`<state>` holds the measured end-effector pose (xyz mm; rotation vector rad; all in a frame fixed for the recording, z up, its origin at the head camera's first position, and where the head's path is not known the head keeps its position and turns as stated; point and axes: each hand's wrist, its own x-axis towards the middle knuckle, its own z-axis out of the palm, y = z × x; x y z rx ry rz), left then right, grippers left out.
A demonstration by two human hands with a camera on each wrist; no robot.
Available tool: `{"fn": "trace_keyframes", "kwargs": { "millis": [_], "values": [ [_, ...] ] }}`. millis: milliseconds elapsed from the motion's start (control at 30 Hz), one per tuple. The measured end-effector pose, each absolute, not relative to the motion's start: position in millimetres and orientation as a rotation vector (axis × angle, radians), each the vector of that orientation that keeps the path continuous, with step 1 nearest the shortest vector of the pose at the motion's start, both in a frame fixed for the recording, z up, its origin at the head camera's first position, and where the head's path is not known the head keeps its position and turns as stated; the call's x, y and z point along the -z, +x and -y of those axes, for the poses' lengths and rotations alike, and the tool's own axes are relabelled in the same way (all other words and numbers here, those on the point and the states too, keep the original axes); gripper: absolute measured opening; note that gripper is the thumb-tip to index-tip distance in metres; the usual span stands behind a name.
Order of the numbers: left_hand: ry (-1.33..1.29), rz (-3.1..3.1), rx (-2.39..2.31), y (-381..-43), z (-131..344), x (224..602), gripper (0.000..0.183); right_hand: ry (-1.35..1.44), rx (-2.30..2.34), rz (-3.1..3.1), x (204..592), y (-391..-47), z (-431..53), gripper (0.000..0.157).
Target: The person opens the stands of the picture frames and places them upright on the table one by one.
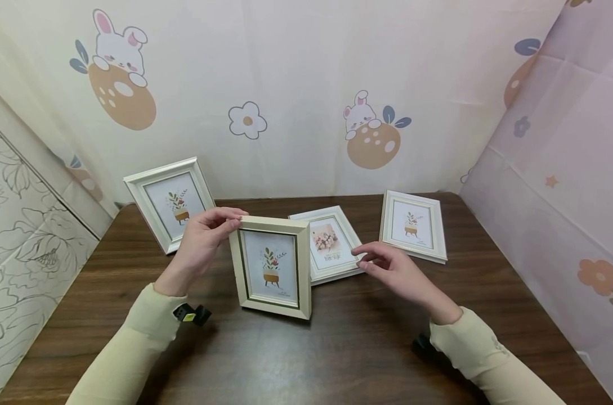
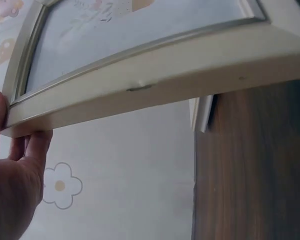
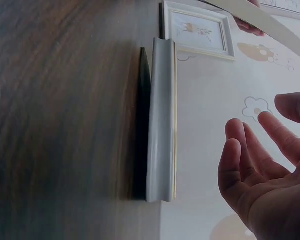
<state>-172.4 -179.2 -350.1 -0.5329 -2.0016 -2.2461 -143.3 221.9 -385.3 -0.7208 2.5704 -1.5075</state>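
In the head view my left hand (image 1: pixel 198 243) pinches the upper left corner of a cream picture frame (image 1: pixel 272 267) with a potted-plant print. This frame stands upright, tilted slightly, facing me. The left wrist view shows the thumb on one face of the frame and fingers (image 2: pixel 39 146) on the other, with a small dark nick along its edge. My right hand (image 1: pixel 393 271) holds nothing; its fingers (image 3: pixel 235 132) are loosely bent and spread. In the head view its fingertips overlap the right edge of a white picture frame (image 1: pixel 331 247) with a pink flower print, lying partly behind the cream one.
A white frame (image 1: pixel 169 202) with a plant print leans at the back left. Another white frame (image 1: pixel 412 226) lies at the back right of the brown wooden table (image 1: pixel 306 360). A curtain (image 1: pixel 296 67) with rabbit drawings hangs behind the table.
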Motion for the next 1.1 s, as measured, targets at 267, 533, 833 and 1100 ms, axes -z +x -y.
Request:
{"fn": "trace_keyframes", "kwargs": {
  "millis": [267,533,833,1100],
  "values": [
    [-0.573,1.845,2.357,-175.5,177.4,351.4,0.018,-0.822,1.461,-2.581,395.0,-140.8,-212.4,0.024],
    [-0.651,1.711,2.423,-177.5,176.5,352.2,0.024,-0.864,1.422,-2.536,401.4,-135.1,-204.8,0.025],
    [-0.698,1.619,2.478,-179.6,176.3,353.1,0.02,-0.867,1.42,-2.554,391.8,-135.6,-200.7,0.024],
    [-0.796,1.47,2.552,-182.6,174.0,355.3,0.008,-0.924,1.485,-2.511,384.1,-137.3,-194.0,0.024]
  ]
}}
